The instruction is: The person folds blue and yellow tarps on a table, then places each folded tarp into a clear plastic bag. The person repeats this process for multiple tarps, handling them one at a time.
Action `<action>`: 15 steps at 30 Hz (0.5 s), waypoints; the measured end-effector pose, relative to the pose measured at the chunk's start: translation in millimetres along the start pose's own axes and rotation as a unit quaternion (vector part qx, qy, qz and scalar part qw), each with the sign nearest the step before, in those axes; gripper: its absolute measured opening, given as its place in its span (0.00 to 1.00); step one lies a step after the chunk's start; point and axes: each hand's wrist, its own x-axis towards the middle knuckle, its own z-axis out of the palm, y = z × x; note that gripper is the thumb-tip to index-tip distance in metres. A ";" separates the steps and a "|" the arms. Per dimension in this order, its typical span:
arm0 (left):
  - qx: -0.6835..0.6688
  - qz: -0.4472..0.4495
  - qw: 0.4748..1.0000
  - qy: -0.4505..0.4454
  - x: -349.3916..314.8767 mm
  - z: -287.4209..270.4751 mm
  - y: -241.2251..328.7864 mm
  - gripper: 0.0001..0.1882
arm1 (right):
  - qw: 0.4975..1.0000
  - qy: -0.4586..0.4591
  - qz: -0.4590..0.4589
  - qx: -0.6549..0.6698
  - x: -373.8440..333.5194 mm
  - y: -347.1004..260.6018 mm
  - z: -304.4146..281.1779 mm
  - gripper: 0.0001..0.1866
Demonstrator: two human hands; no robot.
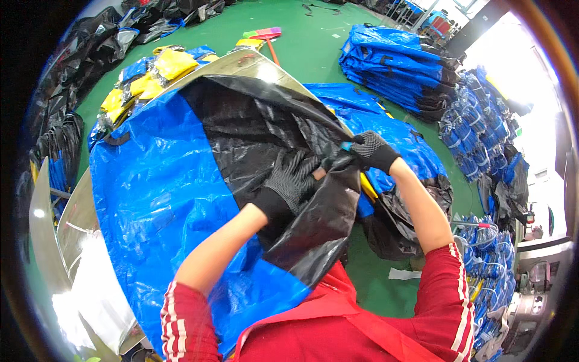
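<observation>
A large blue-and-black plastic sheet point(163, 175), possibly a bag or cover, spreads over the table in front of me and drapes toward my lap. My left hand point(292, 181), in a grey dotted glove with one bare fingertip, lies on the black part with its fingers apart. At the sheet's right edge my right hand point(374, 151), gloved alike, is closed. A small teal-ended thing point(346, 146) sticks out from its fingers; its kind is too small to tell. Folds of black plastic rise between the two hands.
The pale table point(241, 60) shows along its far edge. Yellow and blue bundles point(172, 63) lie beyond it. Blue-and-black sheets point(392, 66) are stacked at the far right; tied blue bundles point(482, 120) stand farther right. A broom point(265, 35) rests on the green floor.
</observation>
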 end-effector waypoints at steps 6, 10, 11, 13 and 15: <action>0.116 -0.008 0.990 -0.078 -8.7 44.5 3.6 0.27 | 0.986 0.103 -0.108 0.079 -27.3 -13.3 -4.7 0.17; -0.011 -0.027 0.998 -0.059 -10.3 39.5 2.6 0.26 | 0.980 -0.093 0.008 -0.174 -63.0 -20.1 3.9 0.25; 0.015 -0.031 0.995 -0.088 -5.3 40.3 5.5 0.26 | 0.988 -0.070 -0.010 -0.137 -68.1 -15.9 16.0 0.28; -0.272 -0.141 0.952 -0.007 6.9 44.9 14.7 0.26 | 0.993 -0.034 -0.026 -0.111 -61.5 -2.1 49.9 0.33; -0.369 -0.149 0.912 0.099 13.1 46.0 22.1 0.25 | 0.999 -0.031 -0.034 -0.008 -51.7 10.0 82.4 0.27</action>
